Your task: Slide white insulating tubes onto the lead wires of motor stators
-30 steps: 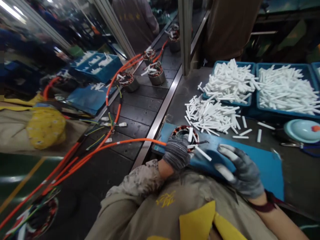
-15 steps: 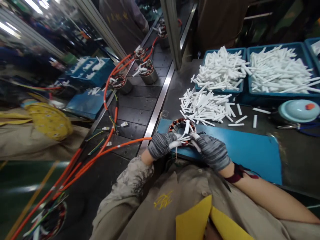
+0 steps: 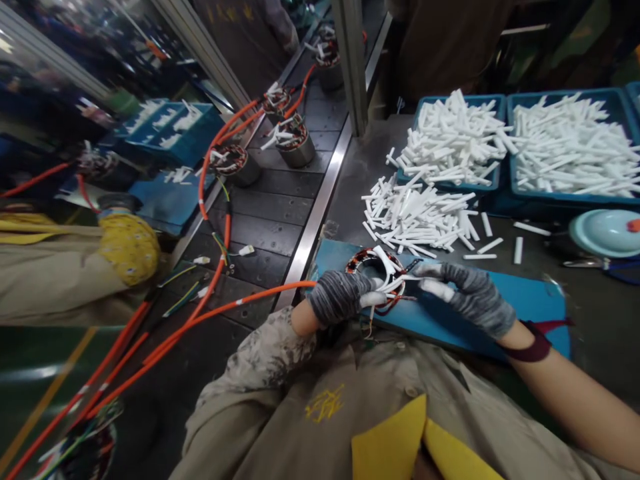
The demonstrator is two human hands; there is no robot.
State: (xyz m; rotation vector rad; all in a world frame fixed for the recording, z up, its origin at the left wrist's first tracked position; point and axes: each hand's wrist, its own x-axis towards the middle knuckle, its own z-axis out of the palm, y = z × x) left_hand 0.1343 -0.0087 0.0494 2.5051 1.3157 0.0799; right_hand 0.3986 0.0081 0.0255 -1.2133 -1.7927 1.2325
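Observation:
A motor stator with a wound copper ring lies on the blue board in front of me, white sleeves standing out of its wires. My left hand, in a grey glove with white fingertips, is closed at the stator's near left side, thumb and fingers pinching the white sleeved leads. To the right of the ring, my right hand, gloved alike, has thumb and forefinger brought together on the end of a thin white lead that runs out from the stator. Its fingertips partly hide that end.
Loose white sleeves are heaped behind the blue board. Two blue bins of sleeves stand farther back, a lidded light-blue pot at right. More stators and orange hoses lie along the left conveyor; a co-worker's yellow sleeve is beyond.
My right hand has moved right, away from the stator, drawing a white lead outward. The left hand stays at the leads, and the whole view has shifted slightly.

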